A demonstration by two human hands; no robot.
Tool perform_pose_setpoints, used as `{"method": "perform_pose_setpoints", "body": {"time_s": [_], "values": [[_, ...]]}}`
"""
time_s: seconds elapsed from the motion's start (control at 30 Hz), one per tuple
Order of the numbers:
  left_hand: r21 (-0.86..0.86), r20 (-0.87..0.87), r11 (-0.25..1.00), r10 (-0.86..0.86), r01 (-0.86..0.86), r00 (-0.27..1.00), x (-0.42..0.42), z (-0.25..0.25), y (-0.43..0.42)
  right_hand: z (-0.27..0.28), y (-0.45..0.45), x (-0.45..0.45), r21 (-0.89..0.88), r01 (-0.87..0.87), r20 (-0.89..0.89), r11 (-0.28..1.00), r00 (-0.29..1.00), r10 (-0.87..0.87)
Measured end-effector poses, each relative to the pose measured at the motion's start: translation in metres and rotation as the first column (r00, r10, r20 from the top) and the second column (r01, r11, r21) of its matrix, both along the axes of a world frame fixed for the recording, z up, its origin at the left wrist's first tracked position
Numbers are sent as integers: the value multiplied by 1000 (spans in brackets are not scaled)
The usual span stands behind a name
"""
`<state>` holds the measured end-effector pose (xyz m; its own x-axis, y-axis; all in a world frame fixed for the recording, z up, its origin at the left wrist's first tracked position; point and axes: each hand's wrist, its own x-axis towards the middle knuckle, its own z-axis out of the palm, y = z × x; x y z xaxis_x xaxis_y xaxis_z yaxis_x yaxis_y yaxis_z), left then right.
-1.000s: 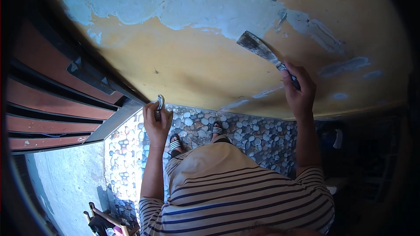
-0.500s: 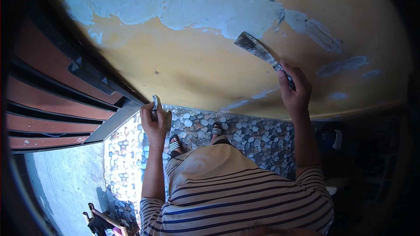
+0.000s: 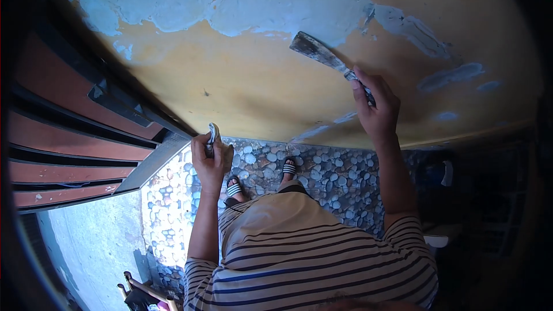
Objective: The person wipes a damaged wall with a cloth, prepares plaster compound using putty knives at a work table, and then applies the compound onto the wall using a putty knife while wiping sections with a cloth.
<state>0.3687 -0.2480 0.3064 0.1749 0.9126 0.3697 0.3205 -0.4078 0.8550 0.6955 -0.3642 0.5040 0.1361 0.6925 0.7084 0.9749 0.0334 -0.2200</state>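
Note:
My right hand [image 3: 380, 103] is closed around the dark handle of a putty knife [image 3: 322, 53]. Its stained, flared blade points up and left, over the lower edge of a large pale putty patch [image 3: 230, 0] on the yellow wall [image 3: 259, 80]. Whether the blade touches the wall, I cannot tell. Lower down on the left, my left hand [image 3: 208, 164] grips a putty-smeared tool [image 3: 213, 131], seen nearly edge-on. Its kind is not clear, as my fingers hide most of it.
Left of the wall is a reddish slatted panel [image 3: 75, 132] with a dark metal frame. Smaller putty spots [image 3: 452, 76] mark the wall at right. Pebble-patterned flooring [image 3: 340, 184] lies under my sandalled feet [image 3: 289, 167]. A wooden chair [image 3: 144, 291] stands at lower left.
My right hand and the putty knife have moved left and slightly up along the wall. My left hand has shifted slightly right, still holding its tool.

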Motion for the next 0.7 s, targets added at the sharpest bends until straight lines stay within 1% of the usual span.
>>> {"method": "perform_pose_setpoints", "body": {"time_s": [0.03, 0.17, 0.23, 0.27, 0.33, 0.37, 0.43, 0.47, 0.5, 0.6, 0.63, 0.7], "values": [[37, 0, 999, -16, 16, 1000, 1, 0, 1, -1, 5, -5, -14, -11, -28, 1000, 1000, 11], [18, 18, 1000, -22, 21, 1000, -5, 7, 4, -1, -6, 0, -11, -18, -46, 1000, 999, 17], [18, 34, 1000, 8, -9, 999, -12, 2, 1, -1, -22, 15, 33, 24, 69, 999, 997, -26], [10, 38, 999, 30, -30, 999, -13, 0, -4, -2, -21, 16, 26, 2, 74, 1000, 997, -4], [-27, -2, 996, 85, -85, 996, -14, 1, -12, -3, -18, 14, 38, 1, 32, 999, 999, -2], [-12, 31, 995, 99, -99, 995, -9, 2, -17, -4, -11, 10, 45, -13, 25, 999, 1000, 12], [1, 40, 993, 118, -118, 992, 3, 5, -26, 0, 10, -3, 30, -62, -37, 998, 997, 63], [3, 58, 992, 125, -125, 990, 11, 7, -32, -1, 14, -1, 29, -78, -40, 996, 996, 80], [-36, 95, 988, 150, -147, 984, 20, 11, -38, -2, 16, 1, 22, -91, -47, 996, 995, 92], [-58, 116, 981, 191, -185, 975, 37, 5, -53, -1, 0, 23, 48, -102, -38, 994, 994, 104], [-24, 80, 979, 203, -202, 976, 39, 2, -58, -1, -8, 29, 71, -97, -16, 993, 995, 98], [-46, 89, 972, 234, -231, 968, 47, -3, -66, -1, -13, 32, 55, -108, -25, 993, 994, 110]]}}
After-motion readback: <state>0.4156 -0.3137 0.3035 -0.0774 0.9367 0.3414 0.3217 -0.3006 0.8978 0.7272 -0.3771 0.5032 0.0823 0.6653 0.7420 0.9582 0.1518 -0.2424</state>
